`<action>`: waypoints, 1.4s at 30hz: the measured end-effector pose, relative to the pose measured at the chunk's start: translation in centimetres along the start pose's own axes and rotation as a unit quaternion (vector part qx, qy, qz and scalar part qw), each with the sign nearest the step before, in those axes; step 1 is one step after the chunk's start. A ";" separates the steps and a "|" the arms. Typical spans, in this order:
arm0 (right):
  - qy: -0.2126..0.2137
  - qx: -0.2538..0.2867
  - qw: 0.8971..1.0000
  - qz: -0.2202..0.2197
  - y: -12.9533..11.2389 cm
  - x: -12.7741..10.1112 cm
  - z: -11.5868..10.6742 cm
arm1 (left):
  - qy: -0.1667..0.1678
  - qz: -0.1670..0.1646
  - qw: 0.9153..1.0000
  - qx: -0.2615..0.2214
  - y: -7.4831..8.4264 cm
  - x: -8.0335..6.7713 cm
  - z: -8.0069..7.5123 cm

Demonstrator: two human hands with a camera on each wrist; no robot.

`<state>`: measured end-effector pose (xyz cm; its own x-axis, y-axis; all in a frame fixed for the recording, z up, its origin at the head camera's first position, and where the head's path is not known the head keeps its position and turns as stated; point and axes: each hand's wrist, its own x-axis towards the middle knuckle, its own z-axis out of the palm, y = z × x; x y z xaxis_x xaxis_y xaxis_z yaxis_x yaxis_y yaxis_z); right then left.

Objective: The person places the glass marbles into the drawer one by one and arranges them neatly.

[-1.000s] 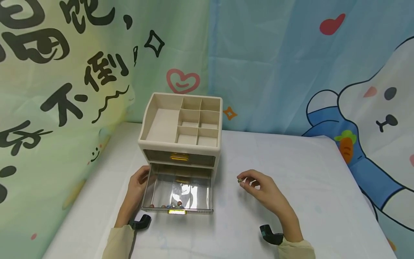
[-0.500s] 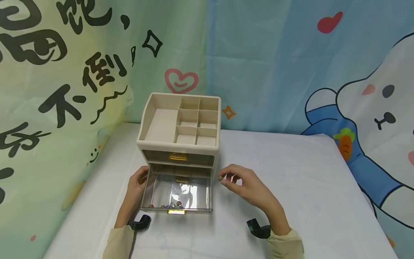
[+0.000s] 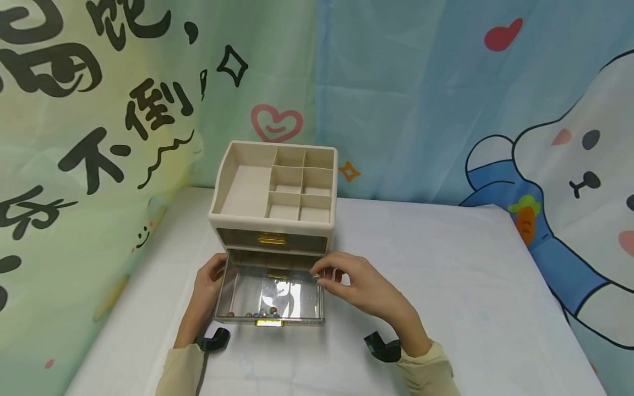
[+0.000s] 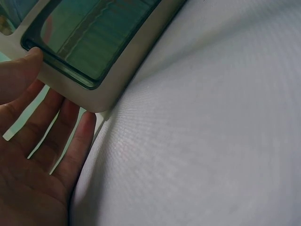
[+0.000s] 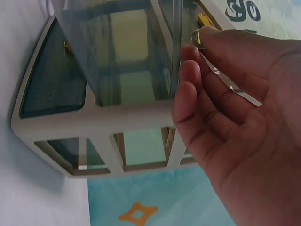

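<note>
Nearest the person, the clear drawer (image 3: 271, 294) stands pulled out between the two hands, a row of small marbles (image 3: 252, 315) lying along its front wall; the left hand (image 3: 208, 283) rests flat against the drawer's left side, fingers straight and relaxed, steadying rather than gripping; the right hand (image 3: 354, 280) pinches one marble (image 3: 315, 277) between thumb and fingertip, held just above the drawer's right rim, or possibly touching it, since the clear wall blurs that edge. The marble looks hard, smooth and light, apt to slip and roll, so a fingertip pinch across its middle seems the safest hold; dropped onto the stiff plastic floor it would likely bounce and run forward. Beyond the hands sits the beige organizer (image 3: 274, 192) with its upper drawer shut and empty divided tray on top; behind that hangs a cartoon backdrop (image 3: 446, 110).
</note>
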<state>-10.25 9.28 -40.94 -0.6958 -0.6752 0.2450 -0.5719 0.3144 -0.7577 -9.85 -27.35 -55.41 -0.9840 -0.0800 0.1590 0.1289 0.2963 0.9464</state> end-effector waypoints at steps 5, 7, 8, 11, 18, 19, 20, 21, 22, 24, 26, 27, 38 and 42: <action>-0.023 0.007 1.000 -0.003 -0.5 0.5 0.3 | 0.000 0.003 1.000 -0.014 0.1 -0.1 0.1; -0.032 0.006 0.999 -0.007 -0.7 0.8 0.4 | 0.003 0.004 1.000 -0.019 0.1 -0.1 0.2; -0.036 0.004 0.999 -0.009 -0.8 1.0 0.5 | 0.004 0.004 1.000 -0.018 0.1 -0.1 0.2; -0.048 0.002 0.999 -0.013 -1.2 1.5 0.6 | 0.005 0.003 1.000 -0.015 0.1 -0.1 0.2; -0.076 -0.011 0.997 -0.022 -1.6 3.0 0.8 | 0.005 -0.005 1.000 -0.009 0.2 -0.1 0.2; -0.081 -0.015 0.996 -0.022 -1.6 3.2 0.9 | 0.005 -0.003 1.000 -0.011 0.2 -0.1 0.2; -0.085 -0.018 0.996 -0.022 -1.6 3.4 1.0 | 0.005 -0.002 1.000 -0.013 0.2 -0.1 0.2; -0.087 -0.022 0.996 -0.022 -1.5 3.6 1.1 | 0.006 -0.001 1.000 -0.012 0.2 0.0 0.2; -0.090 -0.025 0.995 -0.022 -1.5 3.8 1.2 | 0.005 -0.001 1.000 -0.013 0.2 0.0 0.2; -0.093 -0.030 0.995 -0.022 -1.4 4.1 1.3 | 0.003 0.000 1.000 -0.015 0.2 0.0 0.2; -0.100 -0.030 0.994 -0.022 -1.4 4.3 1.5 | 0.003 0.000 1.000 -0.017 0.1 0.1 0.2; -0.104 -0.030 0.994 -0.022 -1.4 4.5 1.5 | 0.004 0.001 1.000 -0.017 0.1 0.1 0.2; -0.155 -0.067 0.985 -0.020 -2.0 6.0 2.4 | 0.005 0.000 1.000 -0.006 0.1 0.1 0.1; -0.167 -0.078 0.983 -0.024 -1.9 6.4 2.9 | 0.005 -0.006 1.000 -0.003 0.0 0.1 0.0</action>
<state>-12.38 2.41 -39.72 -0.5010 -0.8642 0.0464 -0.6783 0.3587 -0.6413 -9.92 -27.36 -55.37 -0.9842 -0.0922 0.1510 0.1185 0.2904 0.9495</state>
